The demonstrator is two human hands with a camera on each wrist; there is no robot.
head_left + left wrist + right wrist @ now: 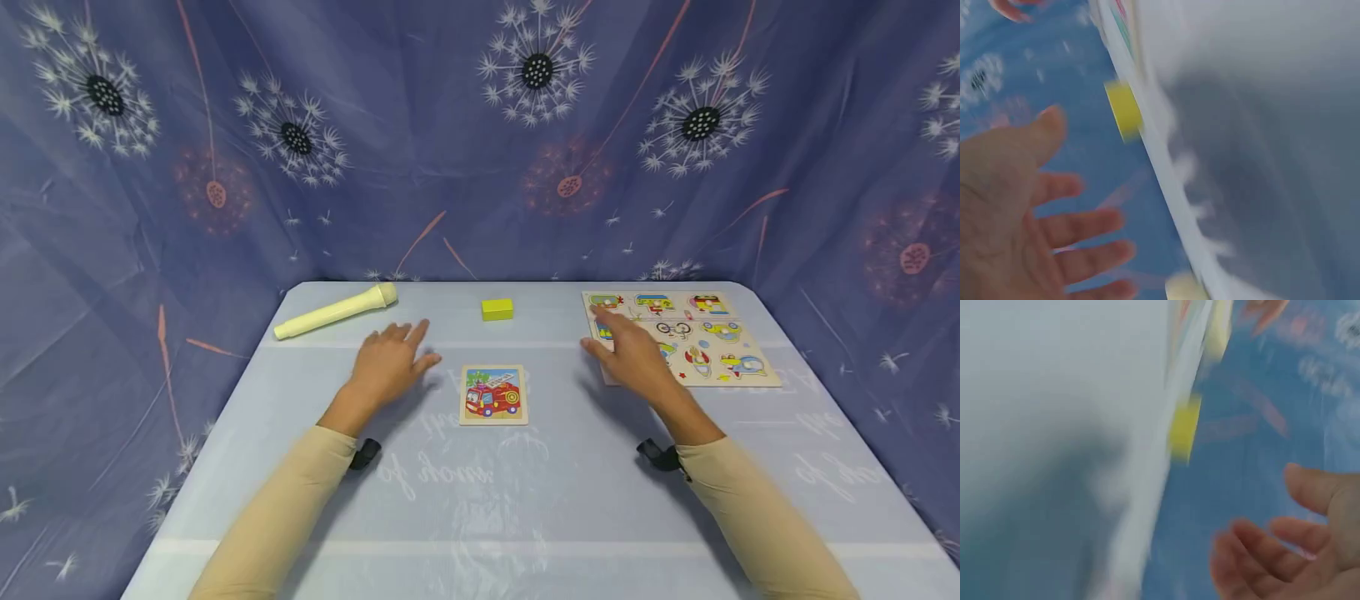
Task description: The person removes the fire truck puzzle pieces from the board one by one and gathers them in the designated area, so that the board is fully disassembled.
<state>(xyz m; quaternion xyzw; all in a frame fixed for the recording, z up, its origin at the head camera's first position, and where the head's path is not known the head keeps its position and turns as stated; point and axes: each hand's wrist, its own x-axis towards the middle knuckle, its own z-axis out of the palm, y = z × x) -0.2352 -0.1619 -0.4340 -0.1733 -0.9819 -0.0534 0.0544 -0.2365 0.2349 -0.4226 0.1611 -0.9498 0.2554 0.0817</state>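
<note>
Over the table's left half hovers my left hand (pixel 387 363), fingers spread and holding nothing. My right hand (pixel 636 354) is raised at the right, its fingers relaxed and nothing in them, in front of the left part of a wooden peg puzzle board (pixel 705 333) with vehicle pictures. Between the hands lies a small square picture puzzle (pixel 493 395) showing a red fire truck. Behind it sits a yellow block (pixel 497 310), also seen blurred in both wrist views. A pale yellow toy microphone (pixel 337 312) lies at the back left, beyond my left hand.
A pale cloth with faint lettering covers the table (pixel 480 508). Blue curtains (pixel 420 142) with dandelion prints stand right behind its far edge and along both sides. Black wrist straps (pixel 660 455) sit near the cuffs of my beige sleeves.
</note>
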